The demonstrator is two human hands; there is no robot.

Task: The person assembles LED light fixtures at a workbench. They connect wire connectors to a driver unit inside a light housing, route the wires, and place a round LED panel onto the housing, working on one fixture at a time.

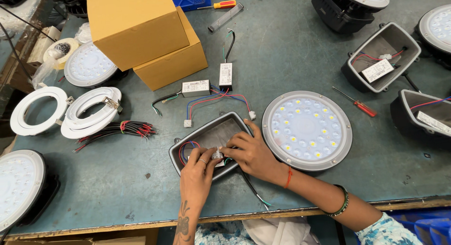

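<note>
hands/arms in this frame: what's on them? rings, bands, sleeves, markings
Both hands are bare, no gloves. Left hand: a thin ring on one finger and a dark tattoo running along the forearm. Right hand: an orange-red thread at the wrist, a dark green bangle further up the forearm, and a pale blue patterned sleeve near the elbow.

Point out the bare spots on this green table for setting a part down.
Bare patches: the near-left green tabletop between the bundle of red and black wires and the table edge; also between the round LED panel and the upper black lamp. Crowded: around both hands, left hand and right hand, at the grey housing.
</note>
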